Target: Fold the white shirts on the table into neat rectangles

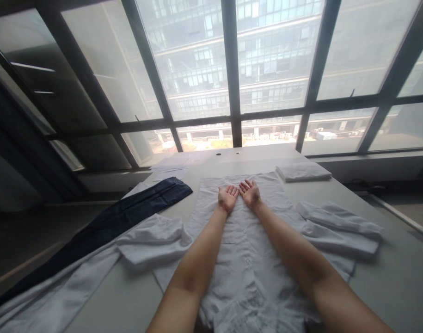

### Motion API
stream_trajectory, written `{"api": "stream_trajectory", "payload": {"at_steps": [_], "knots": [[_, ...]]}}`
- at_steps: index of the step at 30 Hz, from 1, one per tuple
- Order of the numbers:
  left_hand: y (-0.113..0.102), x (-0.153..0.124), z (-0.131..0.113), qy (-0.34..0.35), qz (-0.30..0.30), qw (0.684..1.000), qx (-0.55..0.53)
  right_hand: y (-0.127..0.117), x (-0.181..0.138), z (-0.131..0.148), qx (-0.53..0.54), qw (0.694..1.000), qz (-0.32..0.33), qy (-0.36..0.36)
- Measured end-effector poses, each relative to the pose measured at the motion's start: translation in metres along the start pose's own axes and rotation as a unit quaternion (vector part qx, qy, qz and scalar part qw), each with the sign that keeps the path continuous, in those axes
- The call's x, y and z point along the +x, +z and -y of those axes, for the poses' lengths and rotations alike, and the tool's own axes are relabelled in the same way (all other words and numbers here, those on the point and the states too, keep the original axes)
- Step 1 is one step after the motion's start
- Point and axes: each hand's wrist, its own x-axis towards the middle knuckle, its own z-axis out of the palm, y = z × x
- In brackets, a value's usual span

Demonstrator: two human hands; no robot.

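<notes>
A white buttoned shirt (237, 240) lies spread on the table, its button placket running down the middle and its collar end nearest me. Its sleeves lie out to both sides, rumpled. My left hand (228, 198) is palm up over the far part of the shirt, fingers stretched and holding nothing. Beside it, my right hand (250, 194) is also palm up with its fingers apart and bare. The fingertips of the two hands nearly meet above the placket. Whether the backs of the hands touch the cloth I cannot tell.
Dark blue trousers (138, 203) lie along the left edge over white cloth (76, 277). A folded white garment (303, 172) sits at the back right of the white table (381, 282). Pale sheets (173, 162) lie at the far left. Framed windows (193, 60) stand beyond the table.
</notes>
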Motion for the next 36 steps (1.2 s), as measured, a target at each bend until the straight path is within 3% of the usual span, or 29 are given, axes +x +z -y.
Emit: {"api": "stream_trajectory", "payload": {"at_steps": [5, 9, 12, 16, 21, 24, 27, 31, 36], "knots": [[-0.019, 0.006, -0.046, 0.006, -0.024, 1.0, 0.015, -0.001, -0.001, 0.004, -0.007, 1.0, -0.007, -0.001], [-0.04, 0.004, -0.101, 0.085, -0.08, 0.993, 0.029, 0.001, -0.002, 0.003, -0.008, 1.0, -0.011, 0.002], [-0.045, 0.001, -0.126, 0.14, -0.104, 0.984, 0.038, 0.001, -0.002, 0.002, -0.009, 1.0, -0.012, 0.001], [-0.031, 0.003, -0.119, 0.158, -0.059, 0.984, 0.051, 0.004, -0.001, -0.002, -0.012, 1.0, -0.021, -0.01], [0.004, 0.016, -0.066, 0.096, 0.013, 0.994, 0.056, 0.019, 0.005, -0.012, -0.018, 0.998, -0.033, -0.04], [0.018, 0.028, -0.031, 0.053, 0.021, 0.997, 0.055, 0.029, 0.017, -0.014, -0.028, 0.998, -0.037, -0.045], [0.023, 0.041, -0.011, 0.016, 0.018, 0.998, 0.06, 0.032, 0.033, -0.009, -0.044, 0.997, -0.056, -0.026], [0.018, 0.061, -0.024, -0.024, 0.001, 0.997, 0.079, 0.014, 0.055, 0.022, -0.059, 0.995, -0.087, 0.001], [-0.006, 0.082, -0.09, 0.004, -0.043, 0.995, 0.095, -0.025, 0.073, 0.097, -0.054, 0.989, -0.131, -0.039]]}}
